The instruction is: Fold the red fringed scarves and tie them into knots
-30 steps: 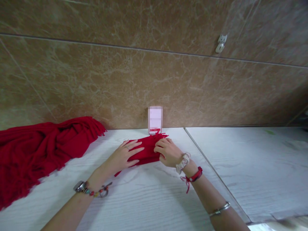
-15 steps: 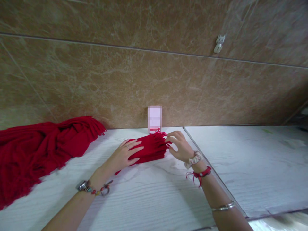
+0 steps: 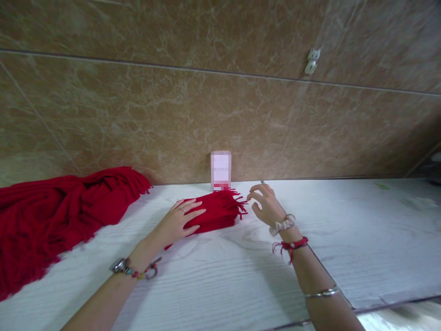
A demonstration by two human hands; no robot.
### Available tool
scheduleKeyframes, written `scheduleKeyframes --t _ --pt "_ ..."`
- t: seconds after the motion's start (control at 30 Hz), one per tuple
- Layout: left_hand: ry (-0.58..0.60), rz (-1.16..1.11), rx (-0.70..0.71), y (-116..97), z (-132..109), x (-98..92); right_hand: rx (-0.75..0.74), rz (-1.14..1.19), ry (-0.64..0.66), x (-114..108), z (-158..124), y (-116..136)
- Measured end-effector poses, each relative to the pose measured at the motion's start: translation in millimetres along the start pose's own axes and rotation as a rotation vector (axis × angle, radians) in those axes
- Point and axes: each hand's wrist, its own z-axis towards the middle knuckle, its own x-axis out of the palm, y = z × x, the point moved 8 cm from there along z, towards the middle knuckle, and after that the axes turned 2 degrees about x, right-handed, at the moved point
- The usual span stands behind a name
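Note:
A folded red scarf lies on the white table, its fringe pointing right with several strands splayed out. My left hand rests flat on the scarf's left part, fingers spread. Just past the fringe tips, my right hand hovers with loosely curled fingers and a gap between thumb and fingertips; I see nothing in it. The strand ends come close to its fingertips, and whether any touch is hard to tell.
A larger heap of red fringed cloth covers the table's left side. Against the brown marbled wall stands a blurred-out phone-like rectangle, right behind the scarf. A small white cat-shaped hook is on the wall. The white tabletop has a seam at right.
My right hand has moved away from the fringe, a little to the right, and the strands it was touching now lie free. My left hand has stayed on the scarf.

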Motion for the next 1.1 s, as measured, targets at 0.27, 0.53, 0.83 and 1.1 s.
scheduleKeyframes --t 0.27,0.53,0.83,1.1 --pt "-0.005 0.003 -0.002 -1 1 -0.4 -0.168 -0.033 0.171 40 4 38" --pt "-0.024 0.014 0.010 -2 0 -1.5 0.036 -0.006 -0.136 -5 0 -9" --pt "-0.013 0.009 -0.002 -3 1 -1.8 0.051 -0.148 0.288 46 7 8" --pt "-0.029 0.003 -0.009 -1 0 -1.9 -0.007 0.015 -0.008 13 7 18"
